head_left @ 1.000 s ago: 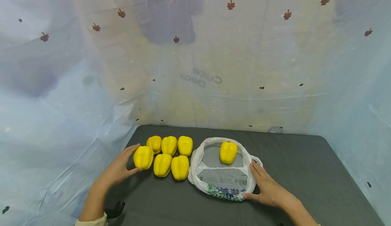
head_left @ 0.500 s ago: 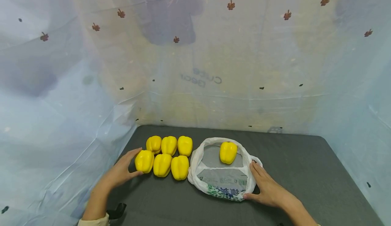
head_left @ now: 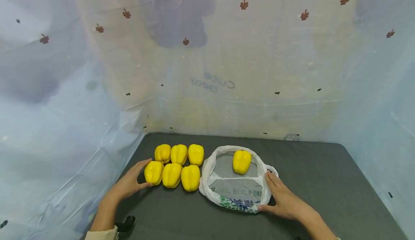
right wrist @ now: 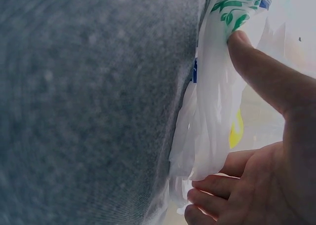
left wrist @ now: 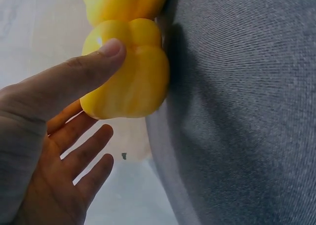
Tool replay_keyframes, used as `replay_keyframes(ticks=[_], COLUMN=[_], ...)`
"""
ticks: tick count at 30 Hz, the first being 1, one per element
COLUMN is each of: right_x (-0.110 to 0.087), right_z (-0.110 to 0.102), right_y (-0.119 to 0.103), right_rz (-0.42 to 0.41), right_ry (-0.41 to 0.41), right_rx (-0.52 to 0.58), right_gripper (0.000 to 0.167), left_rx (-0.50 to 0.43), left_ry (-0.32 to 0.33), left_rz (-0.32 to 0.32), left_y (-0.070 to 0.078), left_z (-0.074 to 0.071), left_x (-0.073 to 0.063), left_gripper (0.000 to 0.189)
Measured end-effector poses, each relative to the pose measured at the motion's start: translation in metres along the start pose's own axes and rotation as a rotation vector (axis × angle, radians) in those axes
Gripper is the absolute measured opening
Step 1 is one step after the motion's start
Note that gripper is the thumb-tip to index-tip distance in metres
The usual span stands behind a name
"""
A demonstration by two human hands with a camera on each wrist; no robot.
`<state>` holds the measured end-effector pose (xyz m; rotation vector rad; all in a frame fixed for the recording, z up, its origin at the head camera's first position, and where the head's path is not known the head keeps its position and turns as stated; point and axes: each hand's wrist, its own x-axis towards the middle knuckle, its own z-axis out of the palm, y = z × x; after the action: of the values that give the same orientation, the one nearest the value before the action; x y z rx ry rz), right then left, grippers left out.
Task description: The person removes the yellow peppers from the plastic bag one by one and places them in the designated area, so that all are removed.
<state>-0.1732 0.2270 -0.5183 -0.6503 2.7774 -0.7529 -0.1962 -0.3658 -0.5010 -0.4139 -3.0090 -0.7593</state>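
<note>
My left hand [head_left: 131,182] pinches a yellow bell pepper [head_left: 154,173] between thumb and fingers at the front left of a group. In the left wrist view the thumb lies across this bell pepper [left wrist: 133,77], low at the table surface and against its neighbour. Several more yellow bell peppers [head_left: 172,175] stand beside and behind it in two rows. A white plastic bag [head_left: 207,189] with green leaf print lies with its mouth spread, one yellow bell pepper [head_left: 242,162] inside. My right hand [head_left: 285,202] touches the bag's right side, thumb at the front, fingers extended along the rim.
The dark grey table [head_left: 324,182] has rounded far corners. A pale patterned plastic sheet [head_left: 227,117] hangs behind it and along both sides. A black strap end [head_left: 126,223] sticks out by the left wrist.
My left hand has lowered the yellow bell pepper and brought it slightly right and nearer, into line with the front row. My right hand and the bag have stayed put.
</note>
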Motion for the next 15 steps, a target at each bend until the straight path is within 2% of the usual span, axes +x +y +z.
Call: replay_keyframes(ticks=[15], right_x=[0.0004], right_z=[0.0005], right_y=[0.0015], right_rz=[-0.001], right_ry=[-0.004], right_rx=[0.01], right_gripper=[0.128], left_rx=[-0.004], left_ry=[0.008], left_rz=[0.014], left_y=[-0.0044], left_z=[0.0054], left_x=[0.0007], left_gripper=[0.098])
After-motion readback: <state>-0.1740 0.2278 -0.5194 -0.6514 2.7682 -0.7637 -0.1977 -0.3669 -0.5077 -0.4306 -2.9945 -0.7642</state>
